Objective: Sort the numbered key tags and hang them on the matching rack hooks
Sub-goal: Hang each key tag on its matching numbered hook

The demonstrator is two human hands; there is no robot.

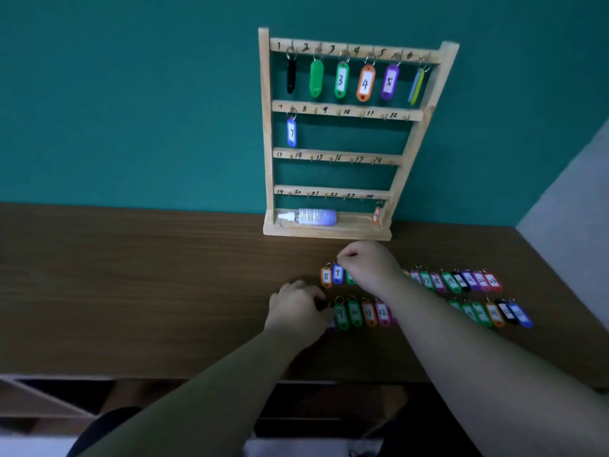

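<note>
Tags mid-row hide under my right forearm; visible ones lie lengthwise, rings toward rack. Right hand pinches blue tag 9; left hand curled, grip unclear.

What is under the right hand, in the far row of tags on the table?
The right hand pinches the ring of blue tag 9. Beside it, only an edge of a green tag shows. Hand and forearm cover the next tags, so their numbers cannot be read.

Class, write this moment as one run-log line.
rack: filled through 7 | left hand: grips purple tag | right hand: pinches blue tag 9 ring
</note>
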